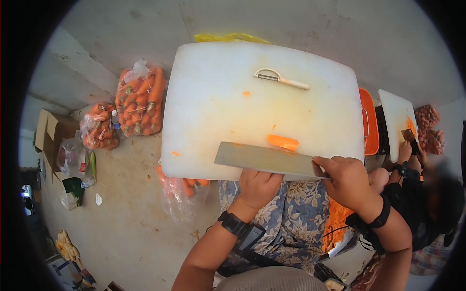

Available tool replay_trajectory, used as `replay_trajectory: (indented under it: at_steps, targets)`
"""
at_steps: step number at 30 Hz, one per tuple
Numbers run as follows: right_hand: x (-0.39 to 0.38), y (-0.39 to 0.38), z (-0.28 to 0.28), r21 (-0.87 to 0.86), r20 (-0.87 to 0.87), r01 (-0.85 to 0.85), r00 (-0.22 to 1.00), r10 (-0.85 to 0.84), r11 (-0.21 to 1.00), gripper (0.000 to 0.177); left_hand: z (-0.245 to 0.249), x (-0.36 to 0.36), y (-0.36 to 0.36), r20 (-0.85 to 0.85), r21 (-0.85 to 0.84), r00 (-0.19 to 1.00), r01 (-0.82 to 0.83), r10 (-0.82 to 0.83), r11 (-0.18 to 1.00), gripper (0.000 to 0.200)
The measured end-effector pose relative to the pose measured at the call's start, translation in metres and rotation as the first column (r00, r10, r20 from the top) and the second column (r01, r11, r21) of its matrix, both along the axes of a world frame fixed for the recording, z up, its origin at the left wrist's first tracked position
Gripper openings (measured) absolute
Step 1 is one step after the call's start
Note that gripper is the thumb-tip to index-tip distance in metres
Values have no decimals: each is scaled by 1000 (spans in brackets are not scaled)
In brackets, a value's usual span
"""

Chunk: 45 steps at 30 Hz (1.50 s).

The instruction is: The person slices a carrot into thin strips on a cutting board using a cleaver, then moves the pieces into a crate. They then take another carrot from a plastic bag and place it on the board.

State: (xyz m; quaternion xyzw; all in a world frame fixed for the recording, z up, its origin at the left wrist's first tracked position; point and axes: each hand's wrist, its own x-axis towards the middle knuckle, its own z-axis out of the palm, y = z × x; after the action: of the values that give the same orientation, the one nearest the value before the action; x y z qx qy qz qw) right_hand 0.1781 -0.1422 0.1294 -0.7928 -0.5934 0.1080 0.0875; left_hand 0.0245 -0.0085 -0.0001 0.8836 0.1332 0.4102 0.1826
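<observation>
Right hand [347,179] grips cleaver [267,157] over cutting board [218,102]; can't tell left hand [261,190] grip, keep fingertips curled clear.

Soft even daylight, faint shadows, fisheye curvature, black vignetted corners, blurred patch at far right

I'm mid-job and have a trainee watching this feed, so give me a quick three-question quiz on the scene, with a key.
1. True or false: the peeler lies on the cutting board, apart from the cleaver.

2. Which hand grips the handle end of the cleaver?
A) Left hand
B) Right hand

3. Fill in the blank: the big clear bag beside the board, at the picture's left, is filled with ____.

Key: 1. True; 2. B; 3. carrots
</observation>
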Motion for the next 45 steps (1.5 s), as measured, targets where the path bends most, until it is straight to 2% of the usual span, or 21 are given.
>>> replay_trajectory:
  at_steps: [2, 4, 11, 13, 16, 20, 22, 23, 26, 28, 32, 38, 40, 41, 42, 43, 44, 45]
  targets:
    - [1, 0, -8, 3, 3, -45, 999, 45, 999, 43, -6, -4, -1, -26, -18, 1000, -2, 2, 1000, 15]
    - [1, 0, -7, -65, 28, -67, 997, 69, 996, 49, -10, -7, -1, -41, -56, 999, 29, -31, 998, 19]
    - [11, -11, -1, -130, -1, -75, 997, 75, 989, 59, -19, -14, -6, -91, -134, 994, 50, -63, 990, 23]
    - [11, -12, 0, -132, 32, -74, 996, 79, 989, 64, -23, -17, -9, -150, -171, 984, 69, -95, 983, 23]
    - [10, -14, -1, -171, 32, -66, 997, 73, 983, 66, -19, -20, -8, -158, -184, 975, 129, -159, 974, 32]
    - [14, -9, 2, -187, -2, -81, 997, 82, 979, 64, -19, -22, -8, -214, -136, 965, 122, -149, 983, 35]
    - [17, -8, 2, -207, 6, -97, 995, 100, 974, 62, -17, -21, -6, -158, -255, 964, 171, -216, 952, 35]
    - [17, -6, 3, -215, 2, -95, 995, 98, 972, 62, -17, -20, -7, -159, -263, 963, 173, -220, 949, 35]
    - [18, -3, 3, -266, -11, -95, 995, 96, 959, 59, -19, -21, -11, -81, -604, 952, 188, -295, 774, 29]
    - [18, -3, 1, -247, -4, -98, 995, 100, 964, 58, -19, -23, -14, -39, -753, 948, 180, -316, 633, 29]
    - [18, 2, 6, -286, -22, -96, 995, 93, 953, 56, -23, -25, -18, -20, -829, 946, 166, -324, 534, 28]
    - [13, 7, 11, -335, -44, -78, 997, 68, 939, 55, -25, -26, -24, -13, -865, 947, 150, -321, 479, 27]
    - [10, 10, 13, -344, -33, -71, 997, 64, 936, 44, -24, -23, -26, -17, -856, 946, 154, -324, 493, 27]
    - [7, 12, 12, -349, -37, -70, 997, 61, 935, 44, -19, -23, -22, -18, -859, 945, 152, -327, 489, 27]
    - [6, 15, 11, -363, -30, -63, 998, 56, 929, 38, -11, -20, -14, -109, -601, 963, 132, -245, 788, 24]
    - [5, 19, 10, -377, -20, -55, 999, 51, 925, 32, -6, -17, -8, -160, -248, 978, 93, -135, 964, 21]
    - [5, 23, 2, -378, -21, -51, 999, 47, 924, 32, -5, -17, -8, -160, -249, 977, 97, -140, 964, 21]
    - [6, 28, -10, -326, -39, -83, 996, 74, 942, 28, -4, -16, -7, -153, -130, 983, 86, -105, 988, 23]
